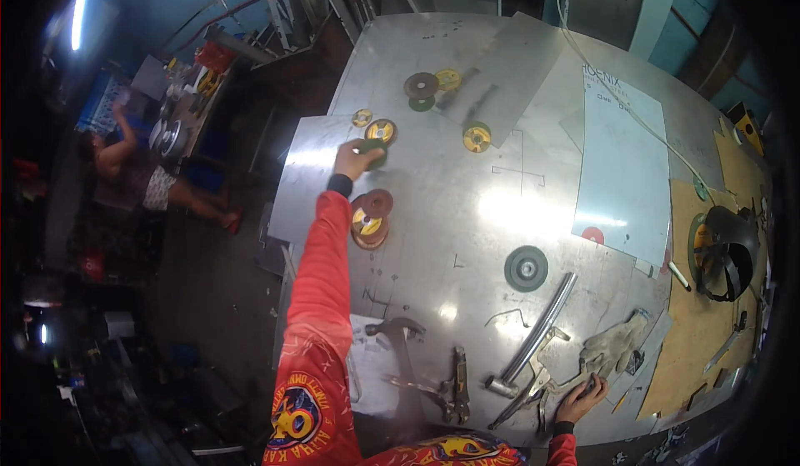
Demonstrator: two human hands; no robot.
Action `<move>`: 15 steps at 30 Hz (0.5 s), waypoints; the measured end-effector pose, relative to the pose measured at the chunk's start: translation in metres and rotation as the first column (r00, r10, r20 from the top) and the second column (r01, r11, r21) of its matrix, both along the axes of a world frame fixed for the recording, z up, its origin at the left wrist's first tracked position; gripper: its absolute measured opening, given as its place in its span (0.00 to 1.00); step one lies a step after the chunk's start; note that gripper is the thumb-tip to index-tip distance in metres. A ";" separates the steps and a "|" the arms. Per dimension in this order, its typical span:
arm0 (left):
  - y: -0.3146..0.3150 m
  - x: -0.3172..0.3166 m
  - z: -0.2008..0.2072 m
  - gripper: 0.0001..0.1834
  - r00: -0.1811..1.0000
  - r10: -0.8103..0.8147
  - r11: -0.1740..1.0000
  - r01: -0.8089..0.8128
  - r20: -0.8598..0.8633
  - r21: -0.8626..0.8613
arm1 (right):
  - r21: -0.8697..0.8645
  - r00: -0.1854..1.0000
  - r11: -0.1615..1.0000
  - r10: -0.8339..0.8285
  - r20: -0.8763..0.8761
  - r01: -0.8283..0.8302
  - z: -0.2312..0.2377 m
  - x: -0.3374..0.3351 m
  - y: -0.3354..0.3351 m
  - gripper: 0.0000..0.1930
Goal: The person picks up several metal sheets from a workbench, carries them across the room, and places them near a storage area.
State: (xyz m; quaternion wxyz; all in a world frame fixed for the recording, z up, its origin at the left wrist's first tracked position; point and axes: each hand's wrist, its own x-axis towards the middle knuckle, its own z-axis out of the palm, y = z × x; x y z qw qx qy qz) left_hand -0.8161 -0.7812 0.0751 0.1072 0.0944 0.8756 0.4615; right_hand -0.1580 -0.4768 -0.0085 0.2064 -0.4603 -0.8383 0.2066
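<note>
The person's left hand (354, 162) reaches over the far left part of the metal table (442, 224), its fingers pinching a green disc (378, 151). That disc is just beside a yellow disc (382, 130), with a smaller one (362, 117) a little farther off. Nearer the body, beside the red sleeve (321, 274), a brown disc (378, 202) lies overlapping others in a pile.

The right hand (581, 401) is low at the near edge, fingers curled beside the grey glove (615, 343) and the clamp (546, 373); whether it grips anything cannot be told (a small dark patch shows at the fingertips, too unclear to name). To the left of the clamp lies a shiny tube (546, 320), and beyond that a grey wheel (527, 268) rests flat. Pliers (460, 387) and a hammer (397, 328) lie between the two arms.

On the right, a dark mask (732, 253) sits on a brown sheet (677, 333). Across the floor at left, a co-worker (121, 166) is at a bench.
</note>
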 end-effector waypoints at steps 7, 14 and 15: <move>0.040 -0.057 -0.030 0.41 0.986 -0.039 0.834 -0.059 -0.165 -0.549 | 0.005 0.991 0.999 -0.034 0.126 0.033 -0.005 0.006 0.000 0.15; 0.048 -0.064 -0.041 0.31 0.936 -0.351 0.914 0.346 0.013 -0.213 | -0.024 0.993 0.999 -0.036 0.116 0.039 -0.004 0.004 0.001 0.16; 0.050 -0.067 -0.039 0.33 0.953 -0.299 0.935 0.283 -0.042 -0.214 | 0.004 0.990 0.999 -0.048 0.134 0.048 -0.003 0.007 0.002 0.16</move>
